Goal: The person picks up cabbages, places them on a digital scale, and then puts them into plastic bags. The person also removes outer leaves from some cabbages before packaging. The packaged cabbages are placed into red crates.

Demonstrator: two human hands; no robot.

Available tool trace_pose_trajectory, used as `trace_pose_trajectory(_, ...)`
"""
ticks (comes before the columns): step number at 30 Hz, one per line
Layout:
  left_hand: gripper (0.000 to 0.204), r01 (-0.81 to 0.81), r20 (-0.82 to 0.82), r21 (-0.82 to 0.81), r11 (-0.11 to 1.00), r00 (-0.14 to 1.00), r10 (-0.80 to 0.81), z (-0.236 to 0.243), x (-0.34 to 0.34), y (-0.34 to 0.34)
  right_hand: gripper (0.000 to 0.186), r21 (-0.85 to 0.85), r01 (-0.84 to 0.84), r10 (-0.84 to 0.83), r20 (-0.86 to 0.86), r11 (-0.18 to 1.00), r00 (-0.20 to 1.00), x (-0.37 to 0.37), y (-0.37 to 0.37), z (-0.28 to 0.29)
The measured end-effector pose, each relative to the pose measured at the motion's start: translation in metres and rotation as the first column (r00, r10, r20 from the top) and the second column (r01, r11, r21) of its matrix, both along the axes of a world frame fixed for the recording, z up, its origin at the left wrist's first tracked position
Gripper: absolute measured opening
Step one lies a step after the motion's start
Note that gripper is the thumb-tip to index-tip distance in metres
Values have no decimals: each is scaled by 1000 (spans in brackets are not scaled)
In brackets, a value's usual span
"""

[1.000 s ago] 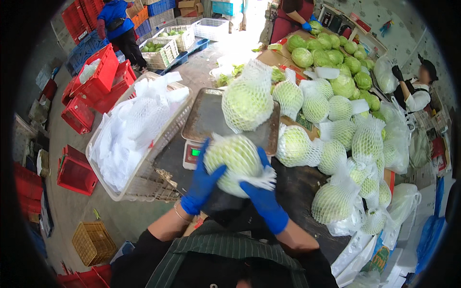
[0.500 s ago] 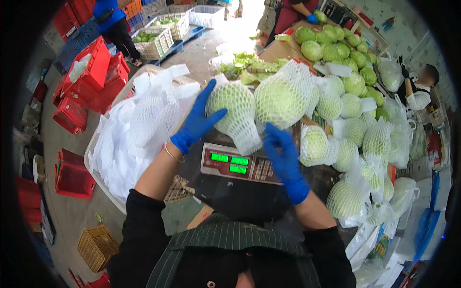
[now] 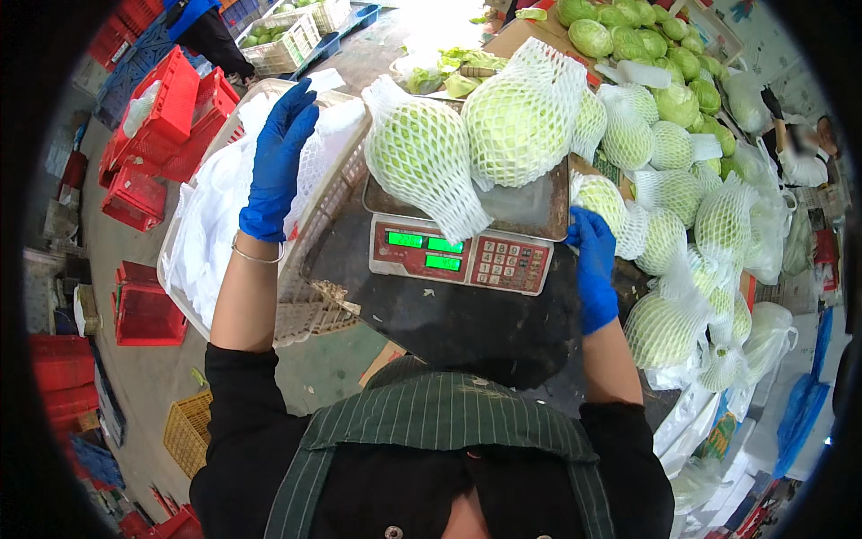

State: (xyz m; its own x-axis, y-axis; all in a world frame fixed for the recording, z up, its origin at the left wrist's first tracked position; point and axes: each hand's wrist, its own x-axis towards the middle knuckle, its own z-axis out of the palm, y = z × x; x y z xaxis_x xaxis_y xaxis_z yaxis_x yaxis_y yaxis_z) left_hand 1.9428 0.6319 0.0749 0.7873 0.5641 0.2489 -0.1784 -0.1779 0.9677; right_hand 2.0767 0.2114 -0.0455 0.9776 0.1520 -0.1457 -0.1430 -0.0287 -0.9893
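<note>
Two cabbages in white foam netting, a left one [image 3: 417, 153] and a larger right one [image 3: 512, 126], lie on the scale's metal pan, above its red-and-white display and keypad [image 3: 494, 260]. My left hand [image 3: 283, 157], gloved blue, is open, fingers stretched over the white crate [image 3: 184, 292] of loose white nets [image 3: 211, 229]. My right hand [image 3: 588, 242], also gloved blue, is at the pan's right corner, its fingers loosely bent; whether they touch the pan is unclear. More netted cabbages [image 3: 669, 337] lie just right of it.
Bare cabbages [image 3: 593, 36] are piled at the back right, beside a person [image 3: 799, 157] in a white top. Another person [image 3: 193, 27] in blue stands back left, near crates of green produce [image 3: 269, 36]. Red crates [image 3: 148, 305] and a yellow basket [image 3: 189, 431] sit on the floor at left.
The cabbage that both hands held a second ago now lies on the pan beside the other. Both hands have let go and moved apart, left toward the crate, right toward the pan's right corner.
</note>
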Motion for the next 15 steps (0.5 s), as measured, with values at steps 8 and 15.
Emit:
trace_pose_trajectory(8, 46, 36, -7, 96, 995, 999, -36, -16, -5, -18, 24, -421, 611, -212, 680, 670, 702, 116, -59, -9)
trace_pose_trajectory(15, 45, 4, -104, 11, 1000, 995, -3, -37, -22, -16, 34, -565, 518, 23, 690, 641, 723, 107, -68, -16)
